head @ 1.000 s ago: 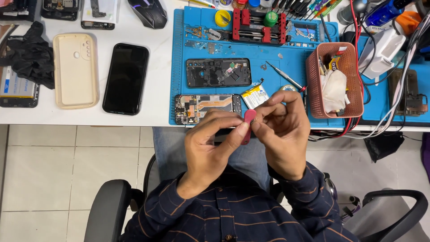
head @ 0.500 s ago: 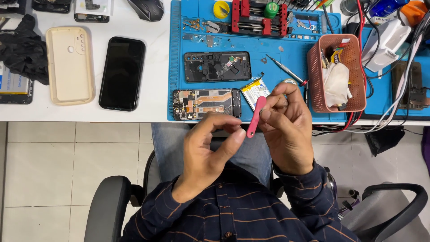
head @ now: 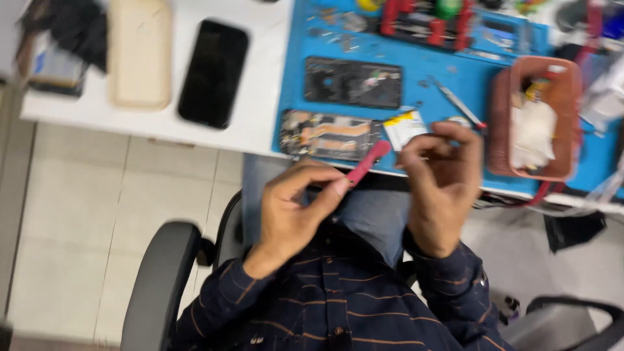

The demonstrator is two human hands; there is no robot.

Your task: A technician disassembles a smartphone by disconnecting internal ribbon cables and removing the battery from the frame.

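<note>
1. Left hand [head: 296, 211]: fingers curled, thumb and forefinger pinching the lower end of a slim red plastic pry tool [head: 367, 162], held above the lap just in front of the desk edge.
2. Right hand [head: 442, 179]: fingers bent inward close to the tool's upper tip; the frame is blurred, so whether it grips anything cannot be told.
3. Just beyond the hands, on a blue rectangular work mat [head: 422, 84], lies an opened phone body with exposed internals [head: 328, 135]; a dark phone back panel [head: 354, 82] lies behind it.
4. Right of these: thin metal tweezers [head: 458, 104] and a reddish-brown plastic basket [head: 504, 120] holding white cloth.
5. Left on the white desk [head: 263, 97]: a black smartphone [head: 213, 73] beside a beige phone case [head: 138, 55].
</note>
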